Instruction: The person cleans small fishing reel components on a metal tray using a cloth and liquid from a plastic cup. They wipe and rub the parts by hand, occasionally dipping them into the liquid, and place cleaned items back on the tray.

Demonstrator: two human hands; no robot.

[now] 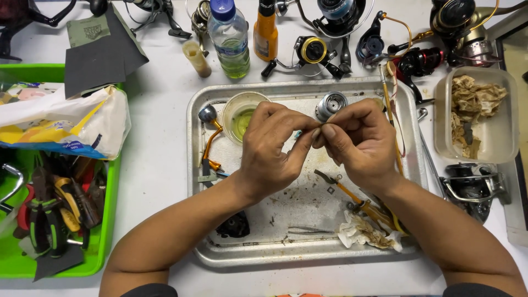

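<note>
I saw a tiny teal part (297, 133), too small to identify, pinched between both hands above the metal tray (193, 181). Left hand (272, 151) had its fingers (300, 151) closed on it; right hand (357, 143) fingers (330, 132) were closed too, meeting the left ones at the part. Just behind the hands sat a silver reel spool (330, 104) and a small bowl of yellowish liquid (240, 115). An orange reel handle (210, 140) lay left in the tray, a dirty tissue (366, 231) lower right. Green tool bin (107, 220) stood far left on the surface (159, 165), and a water bottle (228, 38) behind the tray.
</note>
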